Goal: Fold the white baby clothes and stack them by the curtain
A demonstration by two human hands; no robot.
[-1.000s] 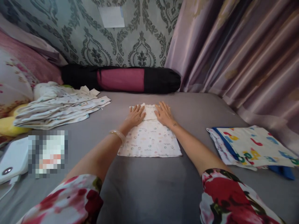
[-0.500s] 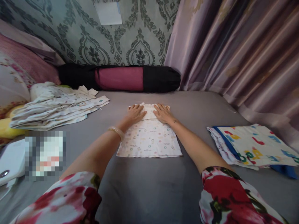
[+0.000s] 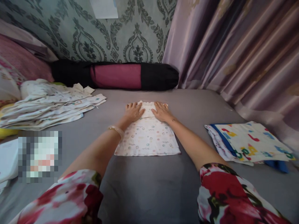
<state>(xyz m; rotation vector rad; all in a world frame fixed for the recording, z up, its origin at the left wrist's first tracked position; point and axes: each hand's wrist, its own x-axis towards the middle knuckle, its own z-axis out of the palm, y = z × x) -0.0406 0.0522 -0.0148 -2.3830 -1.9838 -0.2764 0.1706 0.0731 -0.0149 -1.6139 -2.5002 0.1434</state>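
While Both Palms Press Down, a Printed White Garment point(image 3: 149, 137) Lies Flat

Because the garment's narrow end sits at 12 o'clock, the left hand point(image 3: 133, 112) rests at its 11 and the right hand point(image 3: 161, 112) at its 1, seemingly to hold a turned-down flap point(image 3: 147, 113) level from both sides. All visible fingers point(image 3: 161, 107) are stretched out and laid flat on the cloth, gripping nothing. The wide hem points to 6 o'clock, between the forearms, on the grey bed point(image 3: 144, 186). At 3 o'clock, a folded stack point(image 3: 257, 141) topped with letter-print cloth lies well apart, probably to keep the middle free. Toward 10 o'clock spreads a loose pile of white clothes point(image 3: 46, 105), apparently kept within the left arm's reach.
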